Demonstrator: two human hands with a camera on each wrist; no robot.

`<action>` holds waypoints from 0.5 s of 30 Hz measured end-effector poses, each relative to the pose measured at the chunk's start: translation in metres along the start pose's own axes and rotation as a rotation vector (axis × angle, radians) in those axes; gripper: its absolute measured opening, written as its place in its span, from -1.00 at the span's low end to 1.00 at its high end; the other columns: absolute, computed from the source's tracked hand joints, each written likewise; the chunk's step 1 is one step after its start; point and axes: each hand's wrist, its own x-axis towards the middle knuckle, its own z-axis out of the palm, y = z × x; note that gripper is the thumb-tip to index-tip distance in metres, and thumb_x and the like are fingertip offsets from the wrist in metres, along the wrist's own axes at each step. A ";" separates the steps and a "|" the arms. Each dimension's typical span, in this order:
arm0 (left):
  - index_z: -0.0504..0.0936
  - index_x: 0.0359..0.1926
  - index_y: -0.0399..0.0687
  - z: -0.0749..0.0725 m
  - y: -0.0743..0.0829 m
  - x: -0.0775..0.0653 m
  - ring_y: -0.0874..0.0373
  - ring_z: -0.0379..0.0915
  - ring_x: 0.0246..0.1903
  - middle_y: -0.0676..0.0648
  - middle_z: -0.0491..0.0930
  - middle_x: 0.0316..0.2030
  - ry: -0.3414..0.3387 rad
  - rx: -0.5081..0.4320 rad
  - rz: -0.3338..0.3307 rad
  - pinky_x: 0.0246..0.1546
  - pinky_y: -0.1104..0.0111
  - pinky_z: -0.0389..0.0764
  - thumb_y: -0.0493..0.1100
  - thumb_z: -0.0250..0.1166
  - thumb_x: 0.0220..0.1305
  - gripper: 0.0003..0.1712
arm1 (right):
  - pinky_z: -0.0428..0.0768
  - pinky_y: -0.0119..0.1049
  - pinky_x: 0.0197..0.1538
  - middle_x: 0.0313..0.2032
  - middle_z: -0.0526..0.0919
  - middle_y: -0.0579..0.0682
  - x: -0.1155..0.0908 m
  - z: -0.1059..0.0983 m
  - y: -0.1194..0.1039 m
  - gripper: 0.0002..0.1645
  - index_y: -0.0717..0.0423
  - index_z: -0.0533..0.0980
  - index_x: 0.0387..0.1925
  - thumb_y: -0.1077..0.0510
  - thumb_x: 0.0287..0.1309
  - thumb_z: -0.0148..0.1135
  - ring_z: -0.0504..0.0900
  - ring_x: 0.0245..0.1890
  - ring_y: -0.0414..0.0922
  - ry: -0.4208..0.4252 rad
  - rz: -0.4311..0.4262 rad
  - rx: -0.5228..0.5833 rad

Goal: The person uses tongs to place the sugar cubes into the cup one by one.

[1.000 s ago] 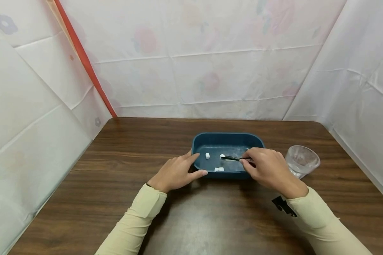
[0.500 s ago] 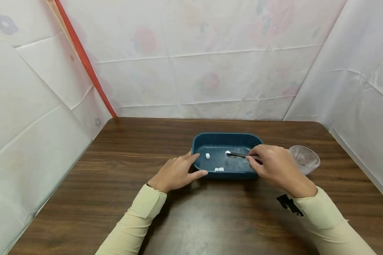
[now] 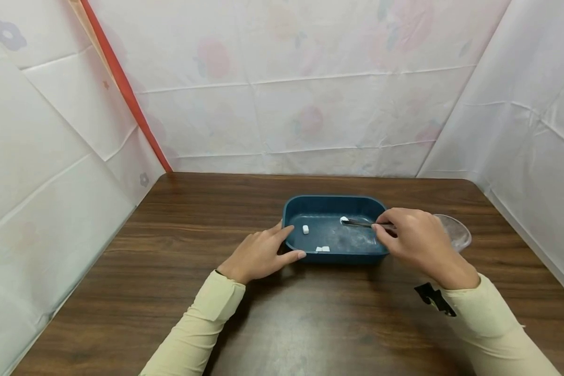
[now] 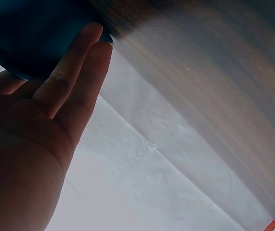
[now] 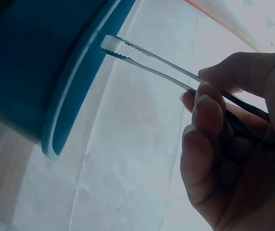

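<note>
My right hand (image 3: 425, 245) holds black tweezers (image 3: 359, 223) above the right part of a dark blue rectangular basin (image 3: 336, 258). Their serrated tips pinch a small white cube (image 5: 112, 44), raised over the basin's rim in the right wrist view. One more white cube (image 3: 305, 230) lies at the basin's left, and white pieces (image 3: 322, 249) show by the near wall. My left hand (image 3: 258, 254) rests against the basin's left near corner, thumb along the near rim. In the left wrist view, two of its fingers (image 4: 86, 77) lie nearly straight against the basin's outside.
A clear glass bowl (image 3: 457, 233) stands right of the basin, partly hidden behind my right hand. All this is on a brown wood-grain table (image 3: 207, 209). White patterned sheets (image 3: 272, 120) hang behind and at both sides.
My right hand has moved right and away from me, carrying the tweezers and white cube from mid-basin toward its right side. It now covers more of the glass bowl. My left hand stays put.
</note>
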 end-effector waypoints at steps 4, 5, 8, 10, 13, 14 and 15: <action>0.33 0.48 -0.14 0.000 0.000 0.000 -0.10 0.51 0.19 -0.28 0.26 0.42 0.000 -0.001 0.002 0.15 0.07 0.53 0.49 0.06 0.34 -0.02 | 0.49 -0.23 -0.52 -0.50 0.66 -0.14 0.000 -0.005 0.002 -0.93 0.07 0.69 -0.41 0.17 0.16 0.38 0.50 -0.60 -0.27 -0.002 0.010 -0.008; 0.33 0.48 -0.14 0.000 0.000 0.000 -0.09 0.51 0.19 -0.28 0.26 0.42 -0.002 -0.001 0.002 0.15 0.07 0.53 0.49 0.06 0.34 -0.02 | 0.49 -0.23 -0.52 -0.51 0.66 -0.14 0.000 -0.007 0.003 -0.93 0.06 0.69 -0.41 0.17 0.16 0.39 0.49 -0.60 -0.28 0.000 0.010 -0.012; 0.33 0.48 -0.13 0.000 0.000 0.000 -0.10 0.51 0.19 -0.29 0.26 0.42 -0.005 -0.005 -0.001 0.15 0.07 0.53 0.49 0.05 0.34 -0.01 | 0.48 -0.24 -0.51 -0.51 0.65 -0.13 0.000 -0.010 0.007 -0.92 0.07 0.69 -0.42 0.16 0.15 0.40 0.48 -0.60 -0.27 0.008 0.013 -0.027; 0.32 0.48 -0.13 0.000 0.000 0.000 -0.10 0.51 0.19 -0.29 0.25 0.42 -0.008 -0.007 -0.002 0.15 0.07 0.53 0.50 0.05 0.34 -0.01 | 0.48 -0.25 -0.52 -0.52 0.65 -0.13 -0.001 -0.013 0.009 -0.92 0.06 0.68 -0.43 0.15 0.14 0.40 0.48 -0.60 -0.28 0.012 0.021 -0.041; 0.32 0.48 -0.13 0.000 0.000 0.000 -0.10 0.51 0.19 -0.29 0.25 0.42 -0.010 -0.010 -0.002 0.15 0.06 0.53 0.50 0.04 0.34 -0.01 | 0.48 -0.21 -0.53 -0.52 0.65 -0.14 -0.002 -0.018 0.012 -0.92 0.05 0.69 -0.43 0.15 0.14 0.40 0.49 -0.60 -0.26 0.012 0.040 -0.055; 0.32 0.48 -0.13 0.000 -0.001 0.000 -0.10 0.51 0.18 -0.29 0.25 0.42 -0.009 -0.011 -0.001 0.15 0.06 0.53 0.50 0.04 0.34 -0.01 | 0.49 -0.19 -0.53 -0.52 0.66 -0.14 -0.002 -0.020 0.012 -0.92 0.05 0.69 -0.43 0.15 0.15 0.39 0.50 -0.60 -0.25 0.012 0.046 -0.059; 0.32 0.48 -0.13 0.000 -0.001 0.000 -0.10 0.51 0.18 -0.29 0.26 0.42 -0.009 -0.012 -0.001 0.15 0.06 0.53 0.50 0.04 0.34 -0.01 | 0.49 -0.17 -0.54 -0.52 0.66 -0.14 -0.002 -0.022 0.013 -0.92 0.05 0.69 -0.43 0.15 0.15 0.39 0.51 -0.60 -0.24 0.011 0.052 -0.063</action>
